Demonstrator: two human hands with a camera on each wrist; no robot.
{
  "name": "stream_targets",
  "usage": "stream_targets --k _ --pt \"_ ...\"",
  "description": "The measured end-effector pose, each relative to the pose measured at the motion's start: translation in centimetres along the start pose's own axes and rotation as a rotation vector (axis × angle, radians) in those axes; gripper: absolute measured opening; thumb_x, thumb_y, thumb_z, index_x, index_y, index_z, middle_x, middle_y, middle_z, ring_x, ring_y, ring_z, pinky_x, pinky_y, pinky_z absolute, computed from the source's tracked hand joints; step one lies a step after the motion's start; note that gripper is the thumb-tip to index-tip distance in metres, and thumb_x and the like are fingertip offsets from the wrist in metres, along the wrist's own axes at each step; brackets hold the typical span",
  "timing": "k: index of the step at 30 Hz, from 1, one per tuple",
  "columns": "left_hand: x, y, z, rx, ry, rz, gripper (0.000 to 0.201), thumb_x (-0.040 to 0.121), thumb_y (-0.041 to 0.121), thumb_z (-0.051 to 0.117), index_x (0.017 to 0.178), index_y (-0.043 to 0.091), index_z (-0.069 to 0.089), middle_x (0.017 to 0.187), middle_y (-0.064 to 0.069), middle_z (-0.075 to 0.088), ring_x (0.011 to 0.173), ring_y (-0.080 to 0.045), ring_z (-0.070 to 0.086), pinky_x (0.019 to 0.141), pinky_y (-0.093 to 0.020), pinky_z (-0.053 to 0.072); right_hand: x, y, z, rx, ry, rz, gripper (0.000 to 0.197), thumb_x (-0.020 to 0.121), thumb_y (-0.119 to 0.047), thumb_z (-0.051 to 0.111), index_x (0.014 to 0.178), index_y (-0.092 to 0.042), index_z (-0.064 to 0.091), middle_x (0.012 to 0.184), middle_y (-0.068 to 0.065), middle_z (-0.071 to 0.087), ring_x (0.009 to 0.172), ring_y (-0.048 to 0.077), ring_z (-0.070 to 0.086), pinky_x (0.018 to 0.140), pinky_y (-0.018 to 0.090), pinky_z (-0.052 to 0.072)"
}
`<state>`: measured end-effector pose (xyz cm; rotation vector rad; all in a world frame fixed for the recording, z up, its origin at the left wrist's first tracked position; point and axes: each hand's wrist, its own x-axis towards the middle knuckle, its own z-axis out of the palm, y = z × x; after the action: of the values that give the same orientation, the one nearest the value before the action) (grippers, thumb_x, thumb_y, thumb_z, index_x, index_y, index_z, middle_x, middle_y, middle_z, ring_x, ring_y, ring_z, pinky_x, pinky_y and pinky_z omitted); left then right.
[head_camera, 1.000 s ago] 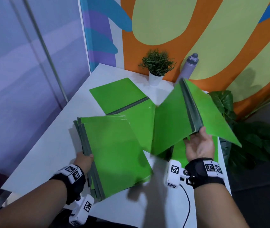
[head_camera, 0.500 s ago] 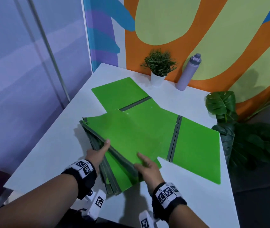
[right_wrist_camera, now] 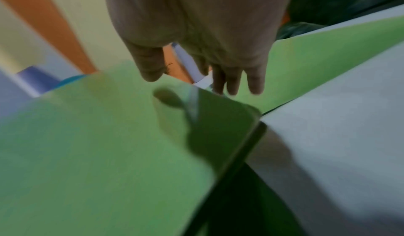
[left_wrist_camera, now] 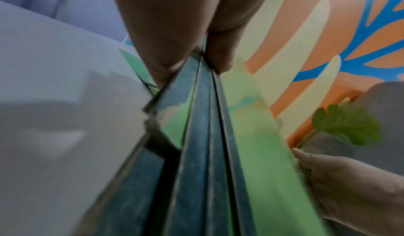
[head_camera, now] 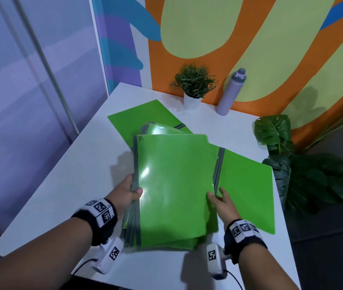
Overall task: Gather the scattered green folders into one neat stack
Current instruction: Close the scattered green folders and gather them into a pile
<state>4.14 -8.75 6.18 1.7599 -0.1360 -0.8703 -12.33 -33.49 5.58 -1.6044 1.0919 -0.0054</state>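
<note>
Green glossy plastic folders now lie gathered near the white counter's front edge, left hand pinching their grey spines, right hand spread flat; two open folders remain unstacked.

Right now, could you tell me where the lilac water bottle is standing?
In the head view, the lilac water bottle stands upright at the far edge of the white table, against the painted wall, just right of the small potted plant.
</note>
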Motion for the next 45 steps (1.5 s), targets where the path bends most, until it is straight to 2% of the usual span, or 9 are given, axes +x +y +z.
stream_targets --k 3,10,19,22,26,30,33,36,45 --pt "1.0 0.5 1.4 0.048 -0.144 0.016 0.039 0.093 0.021 0.048 0.131 0.02 0.044 0.137 -0.005 0.05 0.134 -0.028 0.041 0.115 -0.047 0.027 0.5 1.4 -2.0 0.268 -0.059 0.158 0.084 0.072 -0.047 0.068 0.142 -0.024 0.027 0.152 0.01 0.028 0.135 0.033 0.031 0.11 0.053 0.025" --pt "3.6 3.0 6.0 0.544 -0.16 0.033 0.057 0.102 0.037 0.024 0.148 0.004 0.027 0.157 -0.013 0.03 0.144 -0.025 0.029 0.114 -0.032 0.024 1.1 3.2 -4.8 0.316 0.168 0.149 0.054 0.093 -0.022 0.047 0.143 -0.028 0.026 0.156 0.003 0.018 0.14 0.035 0.018 0.109 0.059 0.018" --pt "10.8 0.1 6.6 1.345 -0.169 0.026 0.063 0.097 0.043 0.034 0.153 0.027 0.011 0.164 0.001 -0.005 0.151 -0.029 0.0 0.114 -0.061 0.014 1.1 4.2 -8.0 0.326 0.34 0.183 0.052 0.094 -0.017 0.047 0.142 -0.02 0.03 0.154 0.007 0.022 0.138 0.037 0.021 0.109 0.06 0.021" --pt "10.9 -0.7 6.8 1.504 -0.149 0.079 0.056 0.097 0.038 0.035 0.151 0.027 0.022 0.161 -0.001 0.02 0.148 -0.026 0.019 0.114 -0.061 0.015 1.1 4.5 -8.5 0.327 0.353 0.186 0.052 0.093 -0.018 0.048 0.142 -0.02 0.031 0.153 0.008 0.024 0.138 0.037 0.023 0.109 0.059 0.022" --pt "9.5 -0.1 7.5 1.381 -0.147 0.15 0.038 0.096 0.03 0.04 0.126 0.018 0.059 0.124 -0.011 0.066 0.11 -0.028 0.063 0.099 -0.041 0.044 1.2 4.4 -8.4 0.334 0.353 0.202 0.052 0.093 -0.019 0.05 0.142 -0.02 0.031 0.153 0.007 0.025 0.138 0.038 0.023 0.108 0.06 0.021" --pt "8.5 -1.6 5.7 1.189 0.101 0.107 0.033 0.092 0.024 0.056 0.121 0.008 0.06 0.118 -0.013 0.065 0.103 -0.029 0.065 0.09 -0.038 0.054 1.2 4.3 -7.5 0.304 0.319 0.221 0.052 0.092 -0.018 0.05 0.141 -0.021 0.032 0.152 0.008 0.027 0.137 0.038 0.025 0.108 0.061 0.022" --pt "7.5 -4.0 3.6 1.16 0.237 -0.062 0.066 0.081 0.037 0.068 0.136 0.012 0.042 0.12 -0.013 0.054 0.107 -0.031 0.06 0.09 -0.041 0.054 1.0 4.3 -6.4 0.278 0.29 0.264 0.051 0.093 -0.019 0.05 0.141 -0.021 0.033 0.151 0.008 0.028 0.136 0.04 0.026 0.106 0.062 0.024" --pt "6.3 -5.8 1.9 1.128 0.313 -0.121 0.064 0.08 0.039 0.07 0.129 0.006 0.046 0.121 -0.014 0.055 0.109 -0.03 0.059 0.092 -0.04 0.052 0.5 4.7 -4.5 0.221 0.269 0.288 0.052 0.093 -0.022 0.049 0.142 -0.021 0.032 0.151 0.009 0.029 0.133 0.041 0.03 0.104 0.06 0.03" --pt "2.5 -8.1 -0.9 1.197 0.29 -0.292 0.056 0.083 0.054 0.06 0.109 0.005 0.066 0.114 -0.015 0.057 0.098 -0.028 0.063 0.087 -0.038 0.055 -0.7 7.0 -0.6 0.056 0.178 0.309 0.048 0.093 -0.022 0.043 0.14 -0.017 0.033 0.142 0.017 0.041 0.126 0.039 0.041 0.103 0.058 0.036"
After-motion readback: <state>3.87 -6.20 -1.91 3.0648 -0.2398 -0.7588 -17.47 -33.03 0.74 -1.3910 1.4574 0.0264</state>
